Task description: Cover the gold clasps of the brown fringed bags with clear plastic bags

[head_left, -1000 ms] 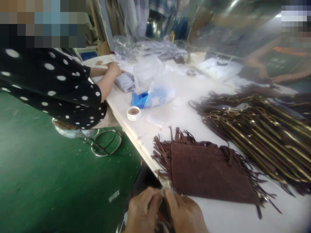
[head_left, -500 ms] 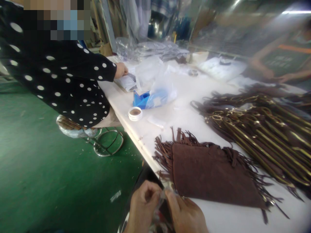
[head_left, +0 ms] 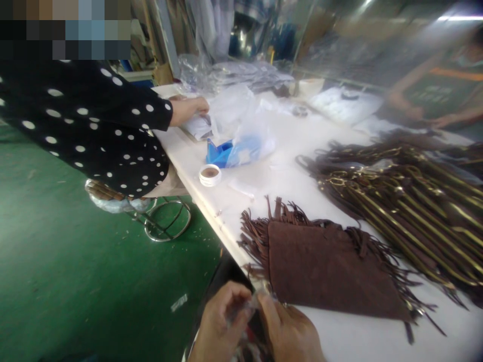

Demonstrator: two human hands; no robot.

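At the table's near edge my left hand (head_left: 223, 322) is closed, thumb and forefinger pinching a thin piece of clear plastic film (head_left: 253, 300). Close beside it, my right hand (head_left: 289, 327) is also closed, its fingers on the same film. Blur hides the film's shape and whatever lies below between the palms. A dark brown suede bag (head_left: 332, 269) with fringes lies flat on the table just beyond my right hand. Small metal fittings show at its lower right corner.
Brown straps with gold-coloured chains (head_left: 400, 196) are heaped at right. Further back are a round white tub (head_left: 210, 175), a blue tape dispenser (head_left: 219, 153) and a plastic bag (head_left: 237, 113). A co-worker's polka-dot sleeve (head_left: 124, 110) reaches over the table's left edge; another person sits far right.
The co-worker's hand at left has moved slightly right over the packets. My hands stay at the table edge, fingers shifting a little on the film.
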